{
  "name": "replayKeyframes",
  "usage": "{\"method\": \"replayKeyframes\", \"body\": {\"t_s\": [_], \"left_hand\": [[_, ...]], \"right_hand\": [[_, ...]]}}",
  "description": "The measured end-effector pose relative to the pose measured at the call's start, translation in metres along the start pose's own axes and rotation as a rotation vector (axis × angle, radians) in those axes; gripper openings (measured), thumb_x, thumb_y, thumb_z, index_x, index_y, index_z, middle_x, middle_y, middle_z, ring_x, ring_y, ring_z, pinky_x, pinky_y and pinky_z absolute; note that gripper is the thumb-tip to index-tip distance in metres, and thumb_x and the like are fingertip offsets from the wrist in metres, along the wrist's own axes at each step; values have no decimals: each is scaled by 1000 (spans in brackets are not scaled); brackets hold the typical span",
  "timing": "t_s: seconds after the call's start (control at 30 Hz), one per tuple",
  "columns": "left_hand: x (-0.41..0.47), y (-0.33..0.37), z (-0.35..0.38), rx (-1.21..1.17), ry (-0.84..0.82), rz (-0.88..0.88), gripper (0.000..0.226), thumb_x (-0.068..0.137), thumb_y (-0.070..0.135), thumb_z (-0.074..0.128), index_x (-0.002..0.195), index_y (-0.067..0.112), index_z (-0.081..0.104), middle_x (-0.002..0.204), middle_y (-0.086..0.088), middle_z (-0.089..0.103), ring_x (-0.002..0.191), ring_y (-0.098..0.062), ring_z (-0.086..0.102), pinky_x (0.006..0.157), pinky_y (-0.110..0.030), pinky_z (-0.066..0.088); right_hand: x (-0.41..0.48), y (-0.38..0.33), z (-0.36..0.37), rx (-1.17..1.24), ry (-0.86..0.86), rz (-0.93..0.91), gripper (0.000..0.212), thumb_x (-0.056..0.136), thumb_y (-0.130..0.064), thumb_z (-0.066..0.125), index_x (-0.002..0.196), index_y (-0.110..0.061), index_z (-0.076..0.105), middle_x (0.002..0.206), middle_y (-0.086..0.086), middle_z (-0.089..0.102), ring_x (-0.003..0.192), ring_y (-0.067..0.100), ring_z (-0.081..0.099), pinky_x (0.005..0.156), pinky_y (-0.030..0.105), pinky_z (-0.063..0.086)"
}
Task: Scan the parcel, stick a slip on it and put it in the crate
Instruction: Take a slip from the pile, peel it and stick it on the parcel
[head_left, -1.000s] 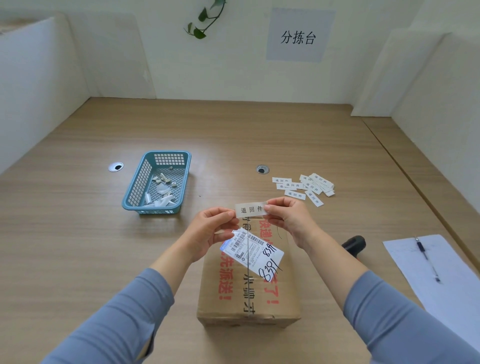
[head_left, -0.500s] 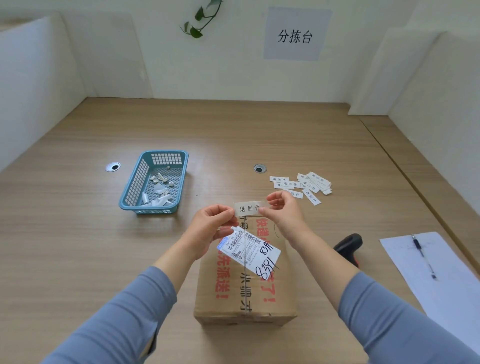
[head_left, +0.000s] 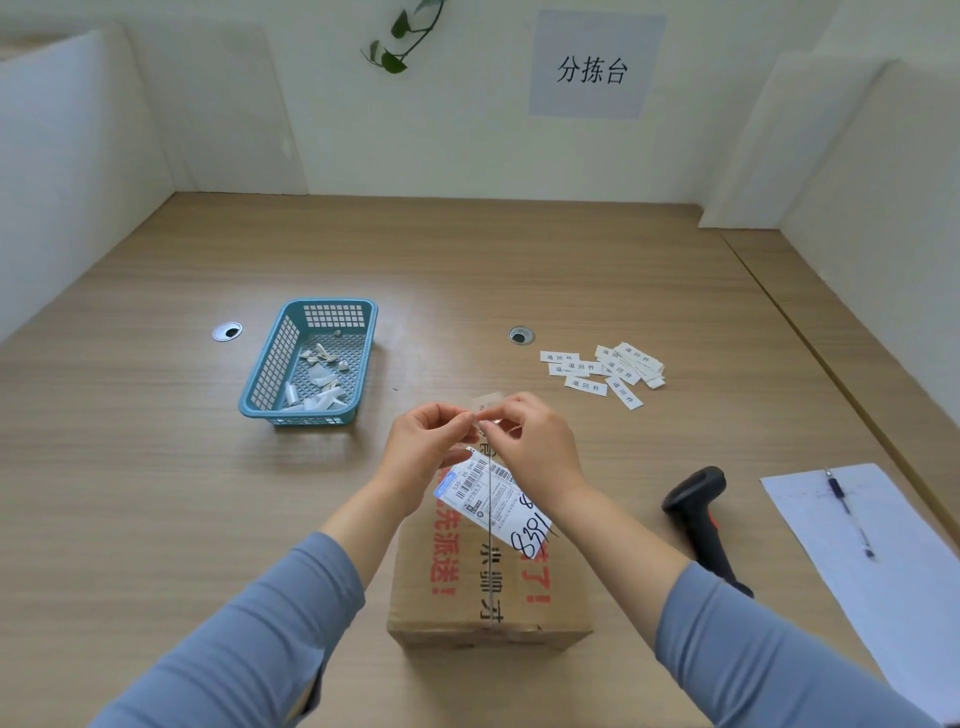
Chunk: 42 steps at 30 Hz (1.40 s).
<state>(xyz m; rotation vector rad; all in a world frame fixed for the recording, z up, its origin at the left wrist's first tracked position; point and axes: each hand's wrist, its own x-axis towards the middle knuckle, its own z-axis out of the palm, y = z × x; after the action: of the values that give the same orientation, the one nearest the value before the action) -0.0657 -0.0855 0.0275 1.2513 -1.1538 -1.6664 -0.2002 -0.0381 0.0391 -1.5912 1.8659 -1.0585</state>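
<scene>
A brown cardboard parcel (head_left: 488, 587) with red print and a white barcode label (head_left: 491, 499) lies on the table in front of me. Both hands are raised just above its far end. My left hand (head_left: 426, 447) and my right hand (head_left: 535, 447) pinch one small white slip (head_left: 485, 405) between their fingertips; the slip is tilted and mostly hidden by the fingers. A black handheld scanner (head_left: 698, 512) lies on the table to the right of the parcel. No crate for parcels is in view.
A small blue basket (head_left: 311, 358) holding paper scraps stands to the left. Several loose printed slips (head_left: 602, 371) lie beyond the parcel on the right. A white sheet (head_left: 883, 566) with a pen (head_left: 849, 512) is at the right edge. White partitions surround the table.
The slip was held flat with its print facing me; now my fingers have closed together over it and it is turned, its print no longer readable. The view shifted slightly.
</scene>
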Motion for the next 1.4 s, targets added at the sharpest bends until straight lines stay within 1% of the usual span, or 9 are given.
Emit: {"method": "replayKeyframes", "body": {"t_s": [0.1, 0.27, 0.5, 0.6, 0.77, 1.1, 1.23, 1.3, 1.4], "left_hand": [[-2, 0, 0, -5, -7, 4, 13, 90, 8, 67, 78, 11, 69, 69, 0, 73, 68, -8, 70, 56, -16, 56], [-4, 3, 4, -13, -45, 8, 12, 90, 8, 66, 80, 11, 70, 69, 2, 75, 68, -6, 73, 58, -15, 56], [-6, 7, 9, -5, -52, 24, 14, 91, 7, 64, 79, 11, 69, 66, 4, 74, 67, -5, 72, 58, -14, 55], [-7, 7, 9, 14, -49, 44, 13, 90, 8, 65, 79, 12, 70, 68, 3, 75, 68, -5, 73, 58, -15, 54], [-8, 6, 11, 59, -23, 81, 9, 89, 8, 68, 81, 11, 70, 72, 1, 73, 69, -6, 72, 59, -15, 54], [-8, 6, 12, 91, -16, 110, 9, 89, 8, 68, 81, 10, 69, 76, -4, 72, 69, -7, 72, 60, -15, 55], [-8, 7, 12, 102, -6, 112, 9, 89, 7, 68, 81, 11, 69, 68, 4, 72, 66, -3, 71, 60, -15, 54], [-8, 7, 11, 110, -7, 115, 8, 90, 7, 67, 82, 9, 69, 63, 7, 72, 64, 0, 70, 60, -14, 55], [-8, 8, 12, 131, -12, 125, 6, 90, 7, 66, 85, 8, 70, 66, 6, 72, 65, 0, 70, 62, -15, 55]], "right_hand": [[0, 0, -1, 38, -15, 43, 12, 89, -22, 64, 93, -19, 75, 86, -9, 70, 81, 7, 65, 79, 30, 55], [-1, -1, -2, 141, 14, 102, 9, 85, -21, 67, 91, -18, 73, 83, -6, 75, 79, 5, 70, 79, 28, 57], [1, -1, -5, 168, 50, 99, 10, 83, -20, 70, 89, -15, 75, 82, -2, 76, 79, 8, 71, 81, 35, 57], [1, 0, -5, 170, 61, 101, 10, 83, -21, 70, 88, -15, 76, 81, -3, 76, 78, 9, 71, 81, 37, 58], [1, 0, -3, 171, 76, 114, 10, 83, -23, 69, 84, -16, 75, 77, -4, 75, 75, 8, 71, 79, 38, 58], [1, -2, -1, 190, 76, 140, 8, 82, -22, 67, 81, -17, 73, 73, -5, 74, 71, 8, 71, 78, 37, 58], [3, -1, -2, 263, 52, 154, 6, 81, -20, 68, 76, -21, 71, 73, -1, 75, 73, 12, 72, 79, 41, 58], [2, -1, -3, 326, 46, 180, 10, 80, -19, 70, 72, -25, 70, 73, 0, 75, 75, 13, 73, 81, 43, 58], [2, 0, -3, 359, 46, 197, 8, 79, -19, 70, 72, -23, 70, 73, 1, 75, 75, 15, 73, 79, 44, 58]]}}
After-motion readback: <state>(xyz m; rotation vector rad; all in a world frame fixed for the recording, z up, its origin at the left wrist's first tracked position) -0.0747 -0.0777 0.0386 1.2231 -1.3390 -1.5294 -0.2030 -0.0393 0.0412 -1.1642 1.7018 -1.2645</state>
